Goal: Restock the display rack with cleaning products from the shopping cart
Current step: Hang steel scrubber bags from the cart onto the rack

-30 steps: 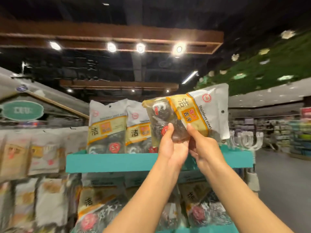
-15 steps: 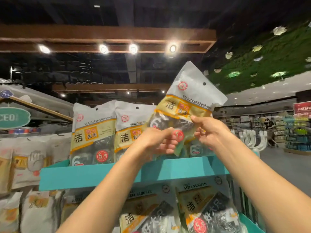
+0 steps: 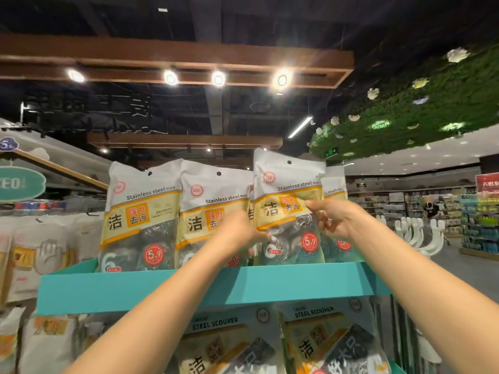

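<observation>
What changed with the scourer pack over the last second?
The stainless steel scourer pack went from tilted sideways in the air to upright in the teal shelf tray, third in the row. The left hand and right hand still grip it. The two packs to its left stayed put.

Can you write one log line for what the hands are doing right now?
step: placing scourer pack upright on teal shelf | left hand: holds pack | right hand: pinches pack | neighbours: two packs left

Both arms reach up and forward, the left hand (image 3: 237, 233) and right hand (image 3: 336, 220) with curled fingers.
</observation>
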{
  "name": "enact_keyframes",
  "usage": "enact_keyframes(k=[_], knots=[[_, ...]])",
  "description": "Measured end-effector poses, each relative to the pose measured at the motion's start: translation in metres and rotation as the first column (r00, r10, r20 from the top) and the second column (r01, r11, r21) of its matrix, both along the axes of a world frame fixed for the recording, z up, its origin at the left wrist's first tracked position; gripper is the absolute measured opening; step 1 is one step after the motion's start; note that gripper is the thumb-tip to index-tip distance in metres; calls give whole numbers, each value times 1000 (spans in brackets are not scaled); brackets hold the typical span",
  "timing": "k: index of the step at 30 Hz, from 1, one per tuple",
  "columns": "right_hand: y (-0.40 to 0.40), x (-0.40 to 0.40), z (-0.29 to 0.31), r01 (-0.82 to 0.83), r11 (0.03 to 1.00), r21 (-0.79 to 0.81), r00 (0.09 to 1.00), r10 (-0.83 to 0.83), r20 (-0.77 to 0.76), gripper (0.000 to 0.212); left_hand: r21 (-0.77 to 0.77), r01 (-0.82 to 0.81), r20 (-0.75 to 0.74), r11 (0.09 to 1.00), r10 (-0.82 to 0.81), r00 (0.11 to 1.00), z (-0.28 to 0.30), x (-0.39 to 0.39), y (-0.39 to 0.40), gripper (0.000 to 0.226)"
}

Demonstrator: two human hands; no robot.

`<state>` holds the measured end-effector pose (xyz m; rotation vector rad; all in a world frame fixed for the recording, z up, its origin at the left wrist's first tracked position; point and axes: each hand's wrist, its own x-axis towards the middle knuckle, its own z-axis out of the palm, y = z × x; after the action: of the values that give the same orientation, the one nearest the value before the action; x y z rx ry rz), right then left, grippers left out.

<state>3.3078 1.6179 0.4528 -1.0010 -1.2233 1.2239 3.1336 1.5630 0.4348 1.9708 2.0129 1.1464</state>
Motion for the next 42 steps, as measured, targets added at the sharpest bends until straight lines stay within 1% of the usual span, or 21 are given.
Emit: enact_keyframes(k=[2, 4, 6, 8, 10, 14, 16, 18, 21, 24, 27, 29, 32, 34, 36, 38, 40, 42], knots=[[6, -4, -4, -32, 999, -7, 997, 32, 66, 11, -70, -18, -14, 997, 18, 1000, -2, 0, 0, 29], [9, -9, -8, -44, 999, 9, 995, 43, 93, 12, -100, -38, -35, 994, 34, 999, -2, -1, -1, 26], [9, -12, -9, -46, 998, 41, 993, 41, 114, 11, -106, -61, -70, 992, 54, 996, -2, -1, -2, 29], [11, -15, -9, -91, 993, 74, 989, 82, 124, 6, -107, -83, -106, 991, 72, 992, -1, 0, -3, 30], [13, -18, -9, -140, 983, 122, 981, 121, 154, 8, -104, -109, -173, 989, 90, 981, 0, 2, -5, 31], [21, -17, -12, -135, 966, 221, 967, 79, 244, 5, -113, -155, -299, 981, 115, 947, 3, 9, -8, 27], [26, -16, -15, -115, 959, 259, 955, 35, 294, 6, -109, -178, -320, 978, 135, 938, 2, 11, -6, 27], [28, -18, -19, -65, 947, 316, 926, -61, 373, 13, -95, -185, -312, 978, 148, 939, 1, 12, -1, 21], [28, -24, -22, -34, 912, 409, 854, -186, 486, 23, -95, -198, -289, 976, 164, 943, -1, 11, 1, 22], [28, -27, -24, -16, 881, 474, 809, -267, 523, 34, -88, -209, -294, 974, 175, 940, -2, 12, 0, 25], [19, -25, -26, -28, 852, 523, 740, -335, 584, 31, -76, -235, -330, 969, 198, 923, -2, 16, -4, 21], [11, -23, -27, -39, 838, 544, 716, -356, 601, 27, -53, -277, -405, 959, 233, 884, -2, 22, -7, 19], [-4, -14, -29, -67, 799, 597, 683, -400, 612, 23, 30, -337, -478, 941, 310, 822, -2, 32, -9, 14], [-16, -5, -30, -50, 794, 605, 657, -430, 619, 21, 120, -324, -486, 938, 340, 805, -2, 42, -14, 10], [-28, 8, -32, -7, 770, 637, 589, -512, 625, 13, 224, -270, -479, 936, 347, 806, -1, 57, -21, 2], [-41, 27, -35, 26, 720, 693, 471, -621, 627, 15, 275, -210, -468, 938, 321, 823, 1, 79, -29, 12], [-59, 52, -40, 34, 672, 740, 355, -700, 620, 15, 300, -133, -458, 945, 265, 848, 1, 106, -38, 15], [-81, 84, -46, 56, 644, 763, 252, -749, 613, 13, 303, -28, -449, 953, 169, 878, -3, 136, -45, 15]])
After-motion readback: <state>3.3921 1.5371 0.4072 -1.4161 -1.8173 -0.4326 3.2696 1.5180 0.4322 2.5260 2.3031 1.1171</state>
